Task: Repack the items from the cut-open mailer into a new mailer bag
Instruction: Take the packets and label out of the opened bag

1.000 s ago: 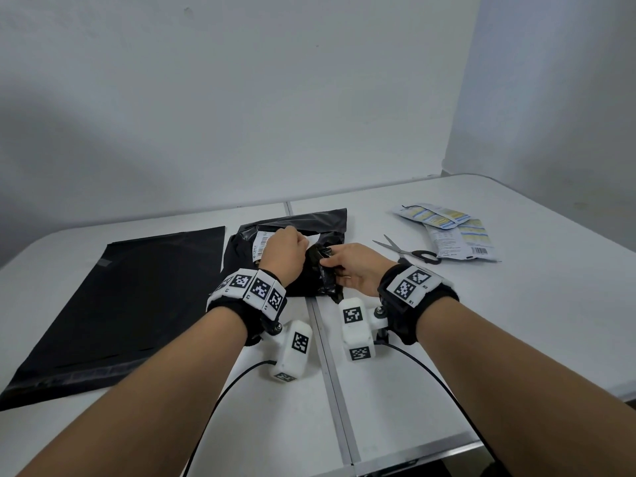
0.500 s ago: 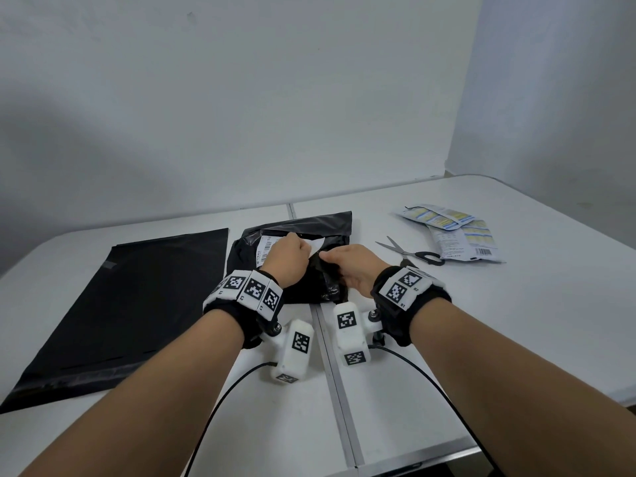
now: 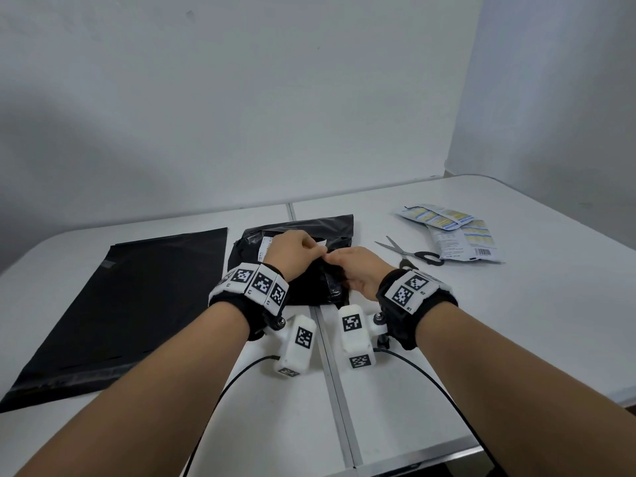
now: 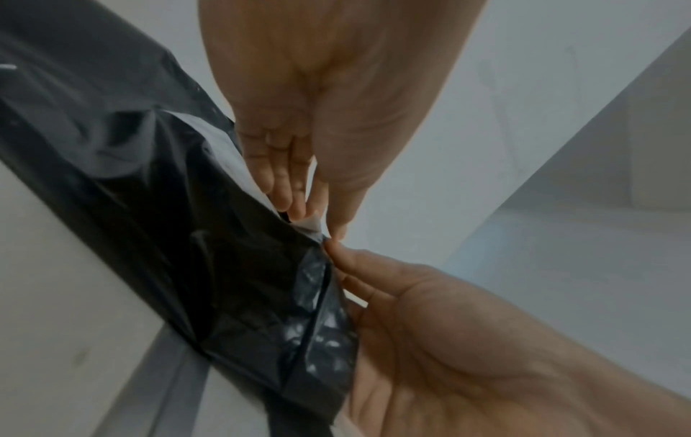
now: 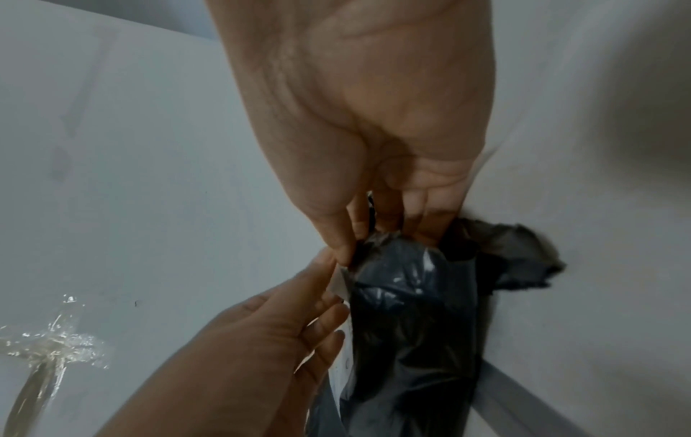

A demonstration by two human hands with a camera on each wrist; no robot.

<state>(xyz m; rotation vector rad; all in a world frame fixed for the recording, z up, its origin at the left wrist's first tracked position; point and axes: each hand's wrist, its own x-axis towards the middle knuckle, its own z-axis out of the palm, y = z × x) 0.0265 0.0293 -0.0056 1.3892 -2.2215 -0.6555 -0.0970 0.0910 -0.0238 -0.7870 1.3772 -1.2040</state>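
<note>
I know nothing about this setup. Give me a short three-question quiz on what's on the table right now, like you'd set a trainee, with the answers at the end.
1. True or false: the scissors lie to the right of the cut-open mailer.
2. Which lies flat and untouched at the left? A) new mailer bag B) printed packets C) scissors
3. Fill in: both the left hand and the right hand pinch the ____.

Key: 1 true; 2 A; 3 cut-open mailer.
</note>
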